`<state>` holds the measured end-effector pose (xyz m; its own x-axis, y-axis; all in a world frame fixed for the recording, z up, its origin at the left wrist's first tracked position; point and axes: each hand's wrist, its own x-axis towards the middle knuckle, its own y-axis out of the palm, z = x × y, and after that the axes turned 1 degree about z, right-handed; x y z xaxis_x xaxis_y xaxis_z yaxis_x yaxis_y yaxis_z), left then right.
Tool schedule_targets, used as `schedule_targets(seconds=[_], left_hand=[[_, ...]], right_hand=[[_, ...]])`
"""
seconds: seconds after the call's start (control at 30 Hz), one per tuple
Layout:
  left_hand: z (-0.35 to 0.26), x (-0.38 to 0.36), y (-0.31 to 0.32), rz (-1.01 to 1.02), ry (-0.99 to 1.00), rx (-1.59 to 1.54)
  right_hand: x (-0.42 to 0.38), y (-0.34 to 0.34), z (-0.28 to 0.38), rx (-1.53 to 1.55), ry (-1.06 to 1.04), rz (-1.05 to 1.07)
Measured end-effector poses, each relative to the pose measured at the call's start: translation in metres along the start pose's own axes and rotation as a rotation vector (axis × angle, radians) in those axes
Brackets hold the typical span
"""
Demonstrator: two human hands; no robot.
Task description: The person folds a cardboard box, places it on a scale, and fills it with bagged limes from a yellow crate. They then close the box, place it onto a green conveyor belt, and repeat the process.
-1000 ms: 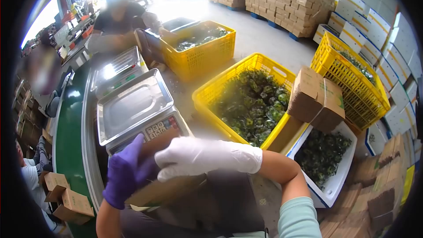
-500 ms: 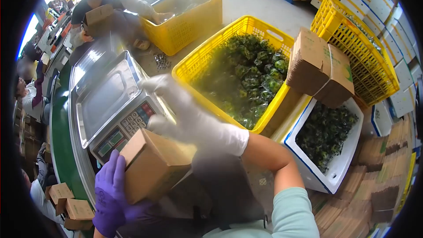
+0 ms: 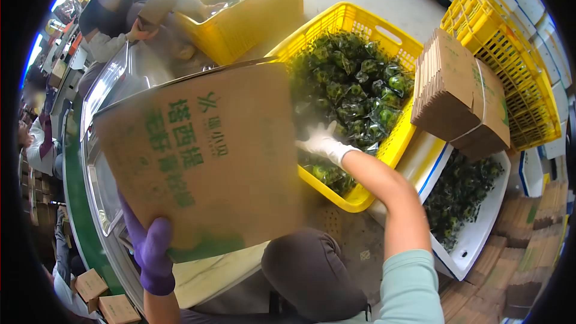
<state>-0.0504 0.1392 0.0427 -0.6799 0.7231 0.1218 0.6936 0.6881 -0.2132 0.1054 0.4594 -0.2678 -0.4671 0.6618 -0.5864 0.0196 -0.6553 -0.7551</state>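
Note:
My left hand [image 3: 155, 255], in a purple glove, grips the lower left edge of a brown cardboard box [image 3: 240, 162] with green printing. The box is held up close, tilted, its printed side facing me; the fingers behind it are hidden. My right hand [image 3: 324, 144], in a white glove, is at the near left part of a yellow crate [image 3: 345, 203], its fingers spread. Below and around it lie dark green items in clear plastic bags [image 3: 354, 93]. I cannot make out any bag between those fingers.
The box hides most of the metal scale [image 3: 99, 186]. At right stand a bundle of flattened cartons [image 3: 462, 90], a white foam box [image 3: 465, 264] of green bags and another yellow crate [image 3: 510, 60]. A co-worker [image 3: 111, 15] sits beyond, by a further yellow crate [image 3: 258, 27].
The cardboard box has risen and turned, so its printed side now shows and covers the scale. My right hand has moved from beside the box and scale into the yellow crate.

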Motion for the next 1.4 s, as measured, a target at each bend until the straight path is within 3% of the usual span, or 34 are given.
schedule_targets(seconds=[0.03,0.07,0.3,0.33,0.47,0.63,0.73,0.97,1.1,1.17,1.23,1.3,1.4], left_hand=[[0.004,0.006,0.005,0.055,-0.036,-0.057],[0.007,0.010,0.010,0.075,-0.031,-0.089],[0.006,0.015,0.004,0.072,-0.080,-0.077],[0.012,0.015,-0.003,0.085,-0.018,-0.089],[0.016,0.010,-0.012,0.097,0.049,-0.119],[0.008,0.005,-0.015,0.135,0.078,-0.126],[0.008,0.003,-0.015,0.160,0.051,-0.146],[0.010,0.006,0.003,0.174,0.020,-0.196],[0.005,0.005,0.009,0.225,0.003,-0.266],[0.005,0.004,0.011,0.242,-0.021,-0.309],[0.004,0.003,0.017,0.264,-0.041,-0.354],[0.002,0.003,0.027,0.287,-0.073,-0.466],[0.013,0.005,0.040,0.290,-0.141,-0.618]], right_hand=[[0.005,-0.005,-0.006,0.009,-0.085,0.068],[-0.008,-0.007,-0.011,-0.064,-0.182,-0.056],[0.001,-0.029,-0.014,-0.145,-0.254,0.237],[-0.005,-0.030,-0.017,-0.037,-0.237,0.266],[-0.016,-0.019,-0.027,0.086,-0.325,0.132],[-0.013,-0.020,-0.024,-0.013,-0.358,0.105],[-0.028,-0.021,-0.019,0.141,-0.162,0.076],[-0.040,-0.032,-0.015,0.255,-0.200,0.059],[-0.066,-0.056,-0.034,0.530,-0.342,-0.211],[-0.090,-0.088,-0.043,0.831,-0.369,-0.205],[-0.117,-0.125,-0.049,0.945,-0.368,-0.250],[-0.124,-0.154,-0.065,1.111,-0.548,-0.359],[-0.190,-0.213,-0.049,1.440,-0.431,-0.366]])
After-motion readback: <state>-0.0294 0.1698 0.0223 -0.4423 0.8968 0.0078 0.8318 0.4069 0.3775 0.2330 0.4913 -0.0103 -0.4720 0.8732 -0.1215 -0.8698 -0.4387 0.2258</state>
